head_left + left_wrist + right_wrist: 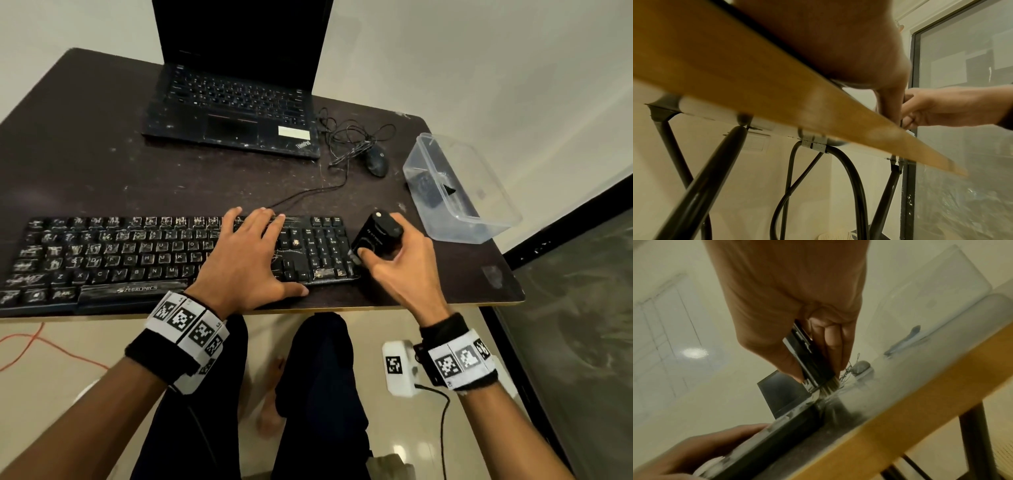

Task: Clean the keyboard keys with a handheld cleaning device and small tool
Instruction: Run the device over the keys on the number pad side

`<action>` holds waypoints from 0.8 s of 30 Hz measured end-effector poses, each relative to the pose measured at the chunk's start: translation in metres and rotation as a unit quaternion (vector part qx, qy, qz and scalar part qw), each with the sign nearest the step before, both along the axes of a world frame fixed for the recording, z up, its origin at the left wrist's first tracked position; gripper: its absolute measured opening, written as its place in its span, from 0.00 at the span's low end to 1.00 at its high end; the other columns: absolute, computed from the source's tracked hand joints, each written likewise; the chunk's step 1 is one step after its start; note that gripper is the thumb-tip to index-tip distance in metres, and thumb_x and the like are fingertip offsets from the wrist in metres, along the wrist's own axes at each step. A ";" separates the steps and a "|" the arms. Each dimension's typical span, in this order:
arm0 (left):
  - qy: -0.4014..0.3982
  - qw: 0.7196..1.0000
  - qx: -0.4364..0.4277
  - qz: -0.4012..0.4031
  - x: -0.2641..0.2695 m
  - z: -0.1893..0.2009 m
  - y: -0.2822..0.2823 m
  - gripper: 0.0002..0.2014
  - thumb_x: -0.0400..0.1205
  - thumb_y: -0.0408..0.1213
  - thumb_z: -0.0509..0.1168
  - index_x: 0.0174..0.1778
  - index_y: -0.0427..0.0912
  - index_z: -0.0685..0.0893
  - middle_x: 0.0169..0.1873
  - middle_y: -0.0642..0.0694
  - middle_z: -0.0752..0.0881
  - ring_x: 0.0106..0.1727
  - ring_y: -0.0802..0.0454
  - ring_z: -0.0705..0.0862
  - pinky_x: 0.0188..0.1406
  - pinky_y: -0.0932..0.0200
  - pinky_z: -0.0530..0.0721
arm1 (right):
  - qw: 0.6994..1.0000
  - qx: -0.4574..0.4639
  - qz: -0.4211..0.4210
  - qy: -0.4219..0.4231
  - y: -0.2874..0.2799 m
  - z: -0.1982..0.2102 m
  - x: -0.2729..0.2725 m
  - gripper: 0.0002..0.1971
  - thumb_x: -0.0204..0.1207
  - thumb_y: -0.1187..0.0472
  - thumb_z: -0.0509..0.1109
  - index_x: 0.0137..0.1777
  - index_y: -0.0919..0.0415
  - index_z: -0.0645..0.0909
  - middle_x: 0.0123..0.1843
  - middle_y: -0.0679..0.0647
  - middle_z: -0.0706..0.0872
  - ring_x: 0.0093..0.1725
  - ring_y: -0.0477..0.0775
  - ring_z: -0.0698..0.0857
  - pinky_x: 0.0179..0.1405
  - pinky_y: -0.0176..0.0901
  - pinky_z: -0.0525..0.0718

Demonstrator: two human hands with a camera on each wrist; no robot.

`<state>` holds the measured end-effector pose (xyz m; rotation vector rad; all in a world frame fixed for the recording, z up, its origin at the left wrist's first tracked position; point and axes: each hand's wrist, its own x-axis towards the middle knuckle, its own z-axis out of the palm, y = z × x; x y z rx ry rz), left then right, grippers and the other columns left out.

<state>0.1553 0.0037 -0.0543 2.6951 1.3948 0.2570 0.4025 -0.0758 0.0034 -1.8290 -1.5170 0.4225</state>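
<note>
A black dusty keyboard (137, 253) lies along the front edge of the dark table (85, 164). My left hand (246, 253) rests flat on its right half, fingers spread and straight. My right hand (394, 260) grips a black handheld cleaning device (375, 236) at the keyboard's right end. In the right wrist view the device (809, 360) points down with its short brush bristles (830, 386) touching the keyboard's corner (797, 417). The left wrist view shows mostly the table's underside (756, 97) and my right hand (941, 107).
A black laptop (236, 102) stands open at the back. A wired mouse (376, 162) with a tangled cable lies right of it. A clear plastic box (455, 188) with small dark parts sits at the right edge. My knees are below the table.
</note>
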 end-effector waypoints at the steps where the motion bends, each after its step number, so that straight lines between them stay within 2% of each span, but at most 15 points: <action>1: 0.001 1.000 0.002 -0.001 0.000 -0.001 -0.001 0.67 0.65 0.88 0.49 0.90 0.39 0.62 0.87 0.41 0.68 0.90 0.46 0.61 0.91 0.36 0.45 | 1.000 0.000 0.007 0.009 -0.002 0.001 -0.002 0.18 0.72 0.64 0.84 0.58 0.50 0.85 0.45 0.43 0.93 0.47 0.42 0.92 0.56 0.55 0.92; 4: 0.004 1.000 0.001 0.003 0.000 0.000 0.001 0.67 0.65 0.88 0.49 0.91 0.39 0.61 0.88 0.41 0.67 0.90 0.46 0.60 0.91 0.37 0.45 | 0.999 -0.014 0.044 0.017 -0.013 0.001 -0.008 0.18 0.73 0.65 0.84 0.59 0.50 0.85 0.46 0.42 0.93 0.48 0.41 0.93 0.55 0.48 0.92; 7: 0.002 1.000 -0.002 0.001 0.000 0.001 0.002 0.67 0.65 0.88 0.49 0.91 0.39 0.60 0.88 0.41 0.66 0.91 0.47 0.59 0.91 0.36 0.45 | 1.000 -0.005 0.002 -0.009 -0.007 -0.001 -0.001 0.17 0.73 0.62 0.84 0.58 0.50 0.85 0.44 0.41 0.93 0.45 0.39 0.91 0.54 0.54 0.92; 12: 0.008 1.000 -0.006 0.001 0.000 0.002 0.001 0.67 0.65 0.88 0.49 0.91 0.40 0.59 0.88 0.42 0.65 0.91 0.47 0.58 0.91 0.37 0.45 | 0.999 -0.002 0.031 0.010 -0.015 -0.003 -0.008 0.18 0.73 0.65 0.84 0.59 0.49 0.85 0.44 0.40 0.93 0.46 0.39 0.92 0.53 0.46 0.92; 15: 0.008 1.000 -0.005 0.000 0.000 0.002 0.001 0.67 0.65 0.88 0.48 0.91 0.40 0.59 0.88 0.42 0.66 0.91 0.47 0.59 0.91 0.37 0.45 | 1.000 0.005 0.011 0.004 -0.013 -0.004 -0.005 0.17 0.73 0.63 0.84 0.58 0.49 0.85 0.43 0.41 0.93 0.44 0.40 0.92 0.52 0.52 0.93; 19: 0.007 1.000 -0.002 0.002 0.000 0.000 0.002 0.68 0.65 0.88 0.48 0.91 0.39 0.61 0.87 0.42 0.67 0.90 0.47 0.60 0.91 0.37 0.45 | 0.999 0.010 0.049 -0.018 -0.019 -0.002 -0.011 0.19 0.73 0.64 0.84 0.60 0.47 0.85 0.43 0.37 0.92 0.44 0.39 0.92 0.50 0.41 0.90; 22: 0.008 1.000 0.000 0.001 0.000 -0.001 0.002 0.68 0.65 0.89 0.48 0.91 0.40 0.60 0.87 0.42 0.66 0.90 0.47 0.59 0.91 0.37 0.45 | 1.000 0.005 0.012 0.004 -0.011 -0.001 -0.005 0.17 0.73 0.63 0.84 0.58 0.49 0.85 0.43 0.41 0.93 0.43 0.41 0.92 0.53 0.52 0.92; 24: 0.008 1.000 -0.001 0.002 0.000 -0.001 0.002 0.68 0.65 0.89 0.48 0.91 0.40 0.59 0.88 0.43 0.66 0.90 0.47 0.59 0.91 0.37 0.44 | 0.999 -0.007 0.038 0.030 -0.012 0.000 -0.005 0.18 0.73 0.65 0.84 0.57 0.48 0.85 0.45 0.41 0.93 0.48 0.42 0.93 0.55 0.51 0.92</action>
